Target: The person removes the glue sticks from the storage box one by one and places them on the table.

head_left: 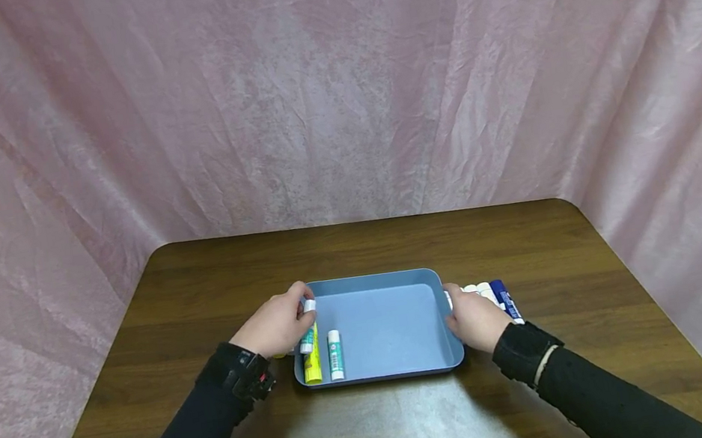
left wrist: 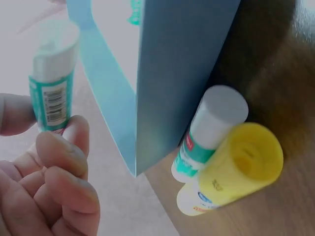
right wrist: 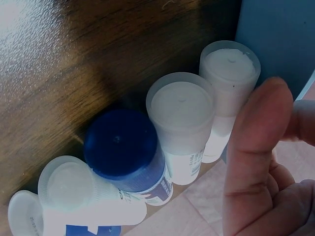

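My left hand (head_left: 280, 323) pinches a green-and-white glue stick (left wrist: 54, 98) between thumb and fingers, tilted over the left end of the blue tray (head_left: 388, 376). Below it, a yellow glue stick (head_left: 313, 370) lies along the tray's left side. Another green-and-white glue stick (head_left: 335, 354) lies just to its right. My right hand (head_left: 480, 319) is at the tray's right side, its thumb and index fingertips on the rim with the fingers loosely bent. A white-capped glue stick (right wrist: 230, 69) stands close to the right thumb, outside the tray.
Left of the tray, a white-capped green glue stick (left wrist: 219, 108) and a yellow one (left wrist: 241, 162) stand on the brown table (head_left: 422, 420). To its right stand several white sticks and a blue-capped one (right wrist: 122, 145). Pink cloth (head_left: 333, 100) hangs behind the table.
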Motion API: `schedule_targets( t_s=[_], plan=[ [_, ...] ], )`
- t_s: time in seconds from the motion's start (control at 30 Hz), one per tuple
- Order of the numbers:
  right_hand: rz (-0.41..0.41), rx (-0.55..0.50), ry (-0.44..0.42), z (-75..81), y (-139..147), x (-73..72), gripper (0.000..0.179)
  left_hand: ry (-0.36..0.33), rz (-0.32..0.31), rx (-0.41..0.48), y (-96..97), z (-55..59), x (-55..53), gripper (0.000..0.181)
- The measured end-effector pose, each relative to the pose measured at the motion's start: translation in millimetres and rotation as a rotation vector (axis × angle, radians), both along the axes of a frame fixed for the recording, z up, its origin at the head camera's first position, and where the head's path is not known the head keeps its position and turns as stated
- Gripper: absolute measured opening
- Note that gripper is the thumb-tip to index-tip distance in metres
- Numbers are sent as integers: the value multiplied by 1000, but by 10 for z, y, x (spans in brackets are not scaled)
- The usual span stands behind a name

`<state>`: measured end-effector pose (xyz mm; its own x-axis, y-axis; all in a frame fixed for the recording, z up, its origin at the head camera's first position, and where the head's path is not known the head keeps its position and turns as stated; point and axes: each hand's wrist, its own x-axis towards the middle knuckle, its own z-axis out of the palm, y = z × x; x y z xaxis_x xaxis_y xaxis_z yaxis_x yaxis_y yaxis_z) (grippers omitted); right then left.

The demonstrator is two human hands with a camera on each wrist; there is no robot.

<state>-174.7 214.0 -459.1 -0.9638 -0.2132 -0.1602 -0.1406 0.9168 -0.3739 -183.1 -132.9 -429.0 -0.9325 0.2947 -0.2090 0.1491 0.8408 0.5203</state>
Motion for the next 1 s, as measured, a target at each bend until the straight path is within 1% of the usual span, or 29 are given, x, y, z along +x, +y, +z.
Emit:
schedule_targets(
  t_s=[0.17, 0.33, 0.53, 0.67, 0.87, 1.0],
  plan=[
    [0, -4, 10, -8, -3, -5, 57, 15, 35, 28, -62, 30, -23, 33],
    [-4, -1, 13, -22, -2, -7, 57, 39, 49, 30, -116, 45, -53, 31],
    [-16, -2, -3, -38, -3, 3, 57, 32, 79, 36, -167, 57, -72, 33],
    [-16, -3, -1, -37, -5, 8, 57, 41, 84, 47, -206, 45, -92, 33],
    [-17, -4, 3, -36, -3, 9, 57, 77, 73, 69, -266, 37, -104, 30],
    [-16, -1, 4, -39, -3, 7, 57, 87, 75, 70, -295, 24, -112, 29]
  ],
)
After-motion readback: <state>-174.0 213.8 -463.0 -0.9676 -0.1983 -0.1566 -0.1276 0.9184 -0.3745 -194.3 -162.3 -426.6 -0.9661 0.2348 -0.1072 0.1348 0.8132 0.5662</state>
